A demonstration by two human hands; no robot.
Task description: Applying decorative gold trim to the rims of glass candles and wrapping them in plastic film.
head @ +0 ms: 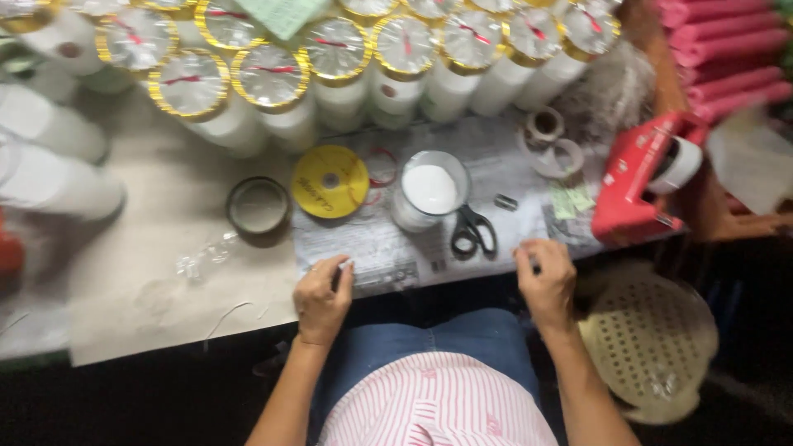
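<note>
Our left hand (323, 291) and right hand (545, 275) pinch narrow over the printed grey paper sheet (388, 248), apparently stretching something thin between them, black-handled scissors (472, 232) close for reach

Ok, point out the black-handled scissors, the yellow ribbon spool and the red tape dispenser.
Black-handled scissors (472, 230): head view, on the handle loops.
Yellow ribbon spool (330, 182): head view, on its flat top face.
Red tape dispenser (636, 177): head view, on its red body.
</note>
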